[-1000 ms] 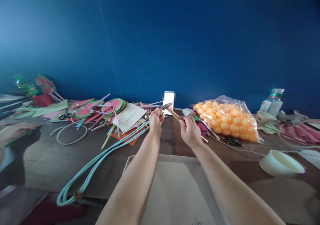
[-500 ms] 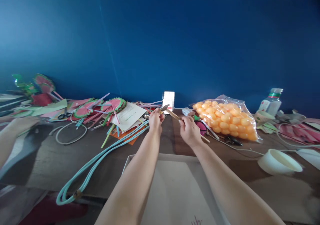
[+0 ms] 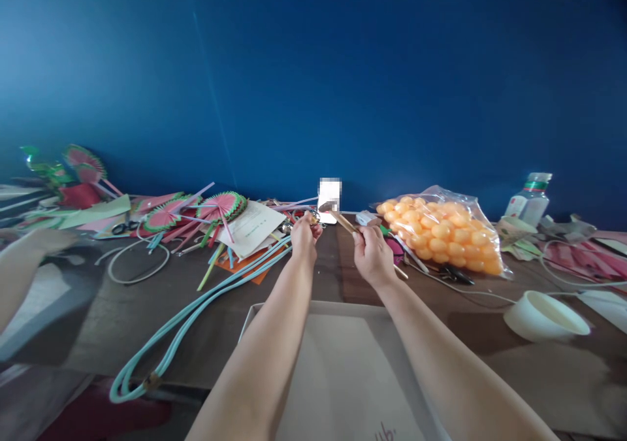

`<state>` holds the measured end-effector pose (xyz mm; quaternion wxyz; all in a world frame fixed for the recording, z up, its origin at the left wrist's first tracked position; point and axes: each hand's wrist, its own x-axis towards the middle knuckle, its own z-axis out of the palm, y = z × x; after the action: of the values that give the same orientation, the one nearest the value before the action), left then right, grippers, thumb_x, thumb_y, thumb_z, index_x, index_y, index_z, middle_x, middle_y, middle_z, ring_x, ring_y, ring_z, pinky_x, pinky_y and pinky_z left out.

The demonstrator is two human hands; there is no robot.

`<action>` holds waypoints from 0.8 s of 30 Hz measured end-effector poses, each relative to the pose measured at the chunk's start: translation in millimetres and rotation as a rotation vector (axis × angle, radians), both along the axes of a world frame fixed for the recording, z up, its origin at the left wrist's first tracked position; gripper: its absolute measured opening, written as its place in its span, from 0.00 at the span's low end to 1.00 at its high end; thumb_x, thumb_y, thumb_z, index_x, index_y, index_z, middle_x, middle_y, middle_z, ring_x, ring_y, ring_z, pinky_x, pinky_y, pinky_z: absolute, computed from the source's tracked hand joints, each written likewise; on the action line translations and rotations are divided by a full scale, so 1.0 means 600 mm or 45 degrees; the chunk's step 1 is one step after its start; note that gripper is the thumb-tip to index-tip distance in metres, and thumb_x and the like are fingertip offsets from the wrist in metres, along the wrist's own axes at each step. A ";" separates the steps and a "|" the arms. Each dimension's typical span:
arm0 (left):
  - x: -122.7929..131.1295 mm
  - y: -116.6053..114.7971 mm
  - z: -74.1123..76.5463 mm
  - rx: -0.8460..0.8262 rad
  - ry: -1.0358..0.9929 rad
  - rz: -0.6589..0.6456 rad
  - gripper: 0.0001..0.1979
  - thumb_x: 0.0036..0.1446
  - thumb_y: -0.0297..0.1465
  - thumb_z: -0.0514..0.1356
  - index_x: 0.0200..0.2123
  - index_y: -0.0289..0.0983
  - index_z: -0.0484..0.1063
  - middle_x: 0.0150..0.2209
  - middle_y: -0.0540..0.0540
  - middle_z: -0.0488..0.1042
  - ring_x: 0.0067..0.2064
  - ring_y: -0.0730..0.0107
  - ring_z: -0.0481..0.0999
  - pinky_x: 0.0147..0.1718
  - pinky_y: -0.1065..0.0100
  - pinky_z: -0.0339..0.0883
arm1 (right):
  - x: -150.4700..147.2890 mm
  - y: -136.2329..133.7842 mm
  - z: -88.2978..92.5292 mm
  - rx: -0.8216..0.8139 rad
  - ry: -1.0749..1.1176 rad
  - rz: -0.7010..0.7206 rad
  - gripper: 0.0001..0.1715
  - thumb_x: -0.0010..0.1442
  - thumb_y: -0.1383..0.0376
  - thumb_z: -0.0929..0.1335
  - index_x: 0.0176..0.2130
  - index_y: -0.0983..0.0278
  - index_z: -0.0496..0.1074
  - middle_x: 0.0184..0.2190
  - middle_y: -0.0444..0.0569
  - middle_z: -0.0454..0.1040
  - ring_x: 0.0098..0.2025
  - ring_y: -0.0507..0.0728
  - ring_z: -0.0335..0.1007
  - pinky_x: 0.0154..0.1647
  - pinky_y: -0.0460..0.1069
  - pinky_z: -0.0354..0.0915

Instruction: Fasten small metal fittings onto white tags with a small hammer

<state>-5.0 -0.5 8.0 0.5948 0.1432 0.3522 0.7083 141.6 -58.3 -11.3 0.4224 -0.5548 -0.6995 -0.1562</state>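
Right hand (image 3: 375, 257) grips a wooden-handled, dark-headed hammer (image 3: 347, 223) slanting forward-left, head just beside the left hand (image 3: 305, 237). That one's pinching a small shiny gold metal bit (image 3: 314, 217), kinda blurry tbh.

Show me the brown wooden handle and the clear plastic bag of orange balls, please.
Brown wooden handle (image 3: 346, 223): head view, bare part of its shaft.
Clear plastic bag (image 3: 467, 202): head view, bare film near its top.

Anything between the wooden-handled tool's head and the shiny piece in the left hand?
Nothing visible. The wooden-handled tool, in the right hand, has its head near the shiny piece in the left hand; the white object appears behind.
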 end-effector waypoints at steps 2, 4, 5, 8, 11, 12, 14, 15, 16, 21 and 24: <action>0.000 -0.001 0.001 -0.023 0.010 0.008 0.08 0.54 0.32 0.60 0.27 0.33 0.66 0.20 0.52 0.64 0.19 0.81 0.65 0.20 0.76 0.63 | 0.001 0.000 0.000 -0.010 -0.009 -0.005 0.11 0.63 0.64 0.59 0.41 0.63 0.67 0.39 0.53 0.70 0.39 0.57 0.68 0.33 0.49 0.63; 0.001 -0.001 0.001 -0.046 0.011 0.017 0.09 0.54 0.32 0.60 0.27 0.33 0.66 0.20 0.52 0.64 0.19 0.80 0.65 0.20 0.76 0.64 | 0.001 0.000 -0.002 -0.036 -0.025 -0.009 0.10 0.63 0.64 0.59 0.40 0.63 0.67 0.39 0.53 0.70 0.39 0.58 0.68 0.33 0.49 0.63; 0.001 -0.001 0.001 -0.054 0.011 0.021 0.09 0.54 0.33 0.60 0.27 0.34 0.66 0.20 0.52 0.64 0.19 0.80 0.65 0.20 0.76 0.63 | 0.000 0.001 -0.002 -0.044 -0.028 -0.010 0.10 0.63 0.64 0.59 0.40 0.63 0.67 0.38 0.53 0.70 0.39 0.58 0.68 0.33 0.49 0.63; 0.001 0.000 0.001 -0.056 0.014 0.011 0.09 0.54 0.33 0.60 0.26 0.34 0.65 0.20 0.52 0.64 0.18 0.81 0.65 0.20 0.77 0.63 | -0.001 0.000 -0.002 -0.036 -0.012 -0.005 0.10 0.63 0.64 0.59 0.40 0.63 0.67 0.38 0.53 0.70 0.39 0.58 0.68 0.34 0.49 0.64; 0.002 0.000 0.001 -0.040 0.014 0.002 0.09 0.54 0.32 0.60 0.26 0.34 0.65 0.19 0.53 0.63 0.18 0.81 0.64 0.20 0.77 0.63 | -0.001 -0.001 -0.002 -0.040 -0.004 -0.001 0.11 0.63 0.63 0.59 0.41 0.63 0.67 0.39 0.53 0.70 0.39 0.57 0.68 0.33 0.49 0.64; 0.002 0.000 0.001 -0.044 0.013 0.006 0.09 0.54 0.33 0.60 0.26 0.34 0.65 0.19 0.53 0.63 0.18 0.81 0.64 0.20 0.77 0.63 | -0.001 -0.001 -0.002 -0.049 -0.007 -0.005 0.11 0.63 0.63 0.59 0.40 0.63 0.67 0.39 0.53 0.70 0.39 0.58 0.68 0.33 0.49 0.64; 0.002 0.000 0.001 -0.060 0.008 0.019 0.10 0.54 0.33 0.60 0.26 0.34 0.65 0.19 0.52 0.63 0.18 0.80 0.65 0.19 0.76 0.62 | -0.001 0.000 -0.003 -0.062 -0.009 -0.012 0.10 0.63 0.63 0.59 0.40 0.63 0.67 0.39 0.52 0.70 0.38 0.58 0.68 0.32 0.49 0.63; 0.003 0.000 0.001 -0.069 0.005 0.021 0.10 0.54 0.33 0.60 0.26 0.34 0.65 0.19 0.53 0.63 0.18 0.80 0.65 0.19 0.76 0.62 | -0.001 0.000 -0.003 -0.061 -0.005 -0.013 0.10 0.63 0.63 0.59 0.40 0.63 0.67 0.39 0.52 0.70 0.38 0.58 0.68 0.32 0.49 0.64; 0.003 0.000 0.001 -0.074 0.002 0.020 0.10 0.54 0.33 0.61 0.26 0.34 0.65 0.19 0.53 0.63 0.18 0.80 0.65 0.20 0.76 0.62 | -0.001 0.000 -0.003 -0.056 0.002 -0.011 0.10 0.63 0.63 0.59 0.40 0.63 0.67 0.39 0.52 0.70 0.39 0.57 0.68 0.33 0.49 0.64; 0.002 0.001 0.000 -0.102 0.026 0.002 0.10 0.54 0.33 0.61 0.27 0.34 0.66 0.19 0.53 0.63 0.18 0.81 0.65 0.20 0.77 0.63 | -0.001 0.000 -0.003 -0.088 0.004 -0.008 0.11 0.63 0.63 0.59 0.40 0.63 0.68 0.39 0.53 0.70 0.38 0.57 0.68 0.32 0.49 0.63; 0.002 0.002 -0.002 -0.139 0.045 0.001 0.09 0.55 0.34 0.60 0.28 0.34 0.66 0.18 0.53 0.64 0.18 0.81 0.65 0.20 0.77 0.63 | -0.001 0.001 -0.005 -0.115 -0.007 -0.019 0.11 0.62 0.63 0.59 0.40 0.63 0.68 0.39 0.52 0.71 0.37 0.57 0.68 0.31 0.49 0.63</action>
<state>-4.0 0.8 7.1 0.5953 0.1229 0.4006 0.6856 141.1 -57.9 -14.0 0.3939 -0.5781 -0.7028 -0.1291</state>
